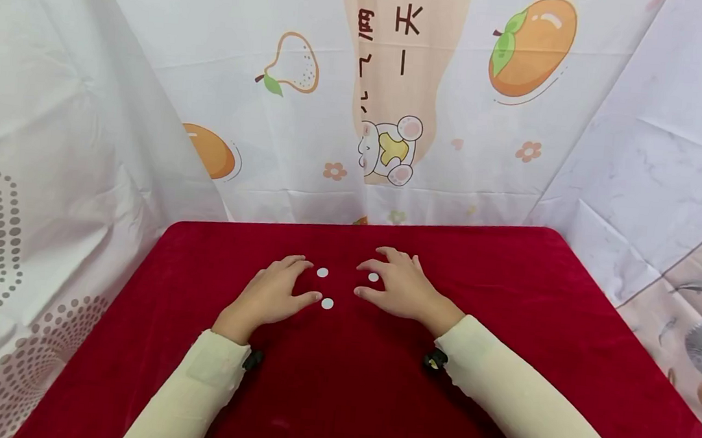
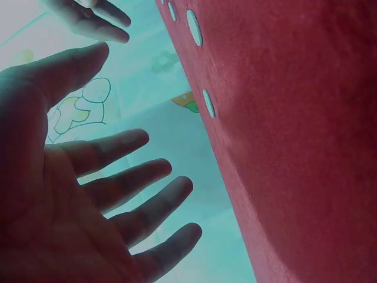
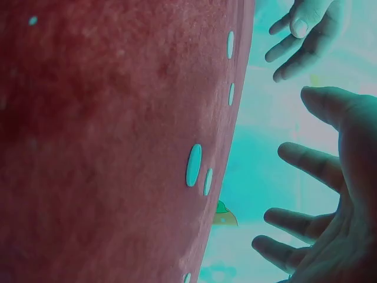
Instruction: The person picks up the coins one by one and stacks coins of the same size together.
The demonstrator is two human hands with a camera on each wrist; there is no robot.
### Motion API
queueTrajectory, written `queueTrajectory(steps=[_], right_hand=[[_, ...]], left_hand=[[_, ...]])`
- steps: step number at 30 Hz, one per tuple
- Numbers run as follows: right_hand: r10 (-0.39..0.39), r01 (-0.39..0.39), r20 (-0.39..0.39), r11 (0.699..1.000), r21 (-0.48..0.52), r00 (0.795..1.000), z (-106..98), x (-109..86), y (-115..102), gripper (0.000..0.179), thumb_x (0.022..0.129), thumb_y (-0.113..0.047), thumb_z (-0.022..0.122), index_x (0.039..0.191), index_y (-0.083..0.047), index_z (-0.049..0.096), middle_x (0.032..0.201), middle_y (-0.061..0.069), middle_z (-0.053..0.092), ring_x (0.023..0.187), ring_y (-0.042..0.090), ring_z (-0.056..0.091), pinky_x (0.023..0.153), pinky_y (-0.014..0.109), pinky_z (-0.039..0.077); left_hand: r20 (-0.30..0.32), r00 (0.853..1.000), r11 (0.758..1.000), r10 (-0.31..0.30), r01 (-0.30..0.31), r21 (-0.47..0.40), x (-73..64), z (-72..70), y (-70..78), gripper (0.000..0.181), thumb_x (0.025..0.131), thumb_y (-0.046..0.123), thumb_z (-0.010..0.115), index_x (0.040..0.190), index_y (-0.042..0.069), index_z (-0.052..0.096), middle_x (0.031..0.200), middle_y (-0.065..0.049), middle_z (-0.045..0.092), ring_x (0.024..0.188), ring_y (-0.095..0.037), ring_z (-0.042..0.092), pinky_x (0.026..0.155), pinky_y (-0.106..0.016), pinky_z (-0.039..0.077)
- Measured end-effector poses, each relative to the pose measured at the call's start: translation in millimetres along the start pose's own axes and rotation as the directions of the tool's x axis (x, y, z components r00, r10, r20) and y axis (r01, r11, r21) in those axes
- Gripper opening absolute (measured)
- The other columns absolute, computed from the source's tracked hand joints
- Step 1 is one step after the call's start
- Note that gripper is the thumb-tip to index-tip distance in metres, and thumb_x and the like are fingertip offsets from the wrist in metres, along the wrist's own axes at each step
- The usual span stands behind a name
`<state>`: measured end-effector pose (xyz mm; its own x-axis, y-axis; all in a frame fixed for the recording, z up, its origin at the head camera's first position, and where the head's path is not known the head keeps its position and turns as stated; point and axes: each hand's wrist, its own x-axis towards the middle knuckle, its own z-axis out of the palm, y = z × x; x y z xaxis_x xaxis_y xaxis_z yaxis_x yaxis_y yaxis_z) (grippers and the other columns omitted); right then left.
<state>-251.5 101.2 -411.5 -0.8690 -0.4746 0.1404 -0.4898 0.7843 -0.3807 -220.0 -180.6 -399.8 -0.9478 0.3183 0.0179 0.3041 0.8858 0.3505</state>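
Observation:
White round flat discs lie on the red cloth between the hands. In the head view one disc (image 1: 323, 272) is just beyond the left fingertips, and a nearer disc (image 1: 327, 304) sits by the left thumb tip. A third disc (image 1: 374, 277) shows between the thumb and fingers of the right hand (image 1: 401, 288). Fingers spread and holding nothing, the left hand (image 1: 273, 294) hovers over the cloth. The right hand is likewise spread and holds nothing. Several discs, among them a large-looking one (image 3: 194, 165), appear in the right wrist view, beside the right hand's fingers (image 3: 300, 224).
A red cloth (image 1: 337, 397) covers the table, whose far edge meets a white printed curtain (image 1: 308, 133). More curtain (image 1: 46, 85) hangs at the left and a pale sheet (image 1: 661, 133) at the right. Dark devices sit at both wrists.

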Motion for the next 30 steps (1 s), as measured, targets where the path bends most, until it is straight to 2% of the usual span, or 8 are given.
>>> queueTrajectory(steps=[8, 15, 19, 23, 30], right_hand=[[-0.032, 0.031, 0.030, 0.999, 0.024, 0.999, 1.9, 3.7, -3.8, 0.041, 0.090, -0.046, 0.077, 0.127, -0.029, 0.075, 0.151, 0.016, 0.051, 0.140, 0.038, 0.044, 0.112, 0.079, 0.026], [-0.044, 0.042, 0.039, 0.998, 0.048, 0.998, 1.6, 5.4, -6.5, 0.039, 0.088, -0.042, 0.080, 0.124, -0.027, 0.077, 0.151, 0.017, 0.051, 0.139, 0.039, 0.045, 0.111, 0.079, 0.027], [-0.050, 0.048, 0.036, 0.998, 0.045, 0.998, 4.6, 8.2, -6.2, 0.037, 0.088, -0.041, 0.081, 0.122, -0.027, 0.078, 0.150, 0.017, 0.053, 0.137, 0.039, 0.048, 0.111, 0.071, 0.036], [-0.054, 0.051, 0.056, 0.997, 0.065, 0.997, 8.7, 10.6, -6.5, 0.034, 0.088, -0.039, 0.082, 0.120, -0.026, 0.079, 0.147, 0.017, 0.055, 0.134, 0.037, 0.050, 0.108, 0.060, 0.044], [-0.093, 0.083, 0.100, 0.991, 0.104, 0.991, 17.6, 16.9, -12.2, 0.029, 0.088, -0.037, 0.083, 0.115, -0.025, 0.081, 0.136, 0.010, 0.063, 0.129, 0.031, 0.053, 0.104, 0.054, 0.050]], left_hand=[[0.055, 0.998, 0.995, 0.040, -0.035, -0.098, 0.1, 2.9, 6.4, 0.061, 0.092, 0.041, 0.077, 0.144, 0.012, 0.060, 0.153, -0.011, 0.052, 0.139, -0.033, 0.050, 0.113, -0.057, 0.044], [0.066, 0.998, 0.999, 0.019, -0.015, -0.051, 1.7, 3.6, 13.0, 0.053, 0.090, 0.036, 0.080, 0.137, 0.014, 0.066, 0.146, -0.007, 0.058, 0.133, -0.029, 0.056, 0.110, -0.057, 0.047], [0.064, 0.998, 0.999, 0.008, -0.006, -0.037, 3.6, 4.3, 12.8, 0.050, 0.090, 0.034, 0.081, 0.133, 0.014, 0.068, 0.141, -0.006, 0.061, 0.128, -0.028, 0.059, 0.107, -0.055, 0.049], [0.068, 0.998, 0.998, 0.012, -0.007, -0.067, 6.9, 7.0, 11.6, 0.047, 0.090, 0.030, 0.082, 0.130, 0.010, 0.069, 0.135, -0.007, 0.064, 0.124, -0.027, 0.061, 0.106, -0.050, 0.052], [0.070, 0.998, 0.996, -0.001, 0.008, -0.093, 11.4, 10.4, 12.8, 0.039, 0.087, 0.025, 0.085, 0.121, 0.009, 0.074, 0.124, -0.006, 0.068, 0.115, -0.025, 0.064, 0.100, -0.044, 0.055]])
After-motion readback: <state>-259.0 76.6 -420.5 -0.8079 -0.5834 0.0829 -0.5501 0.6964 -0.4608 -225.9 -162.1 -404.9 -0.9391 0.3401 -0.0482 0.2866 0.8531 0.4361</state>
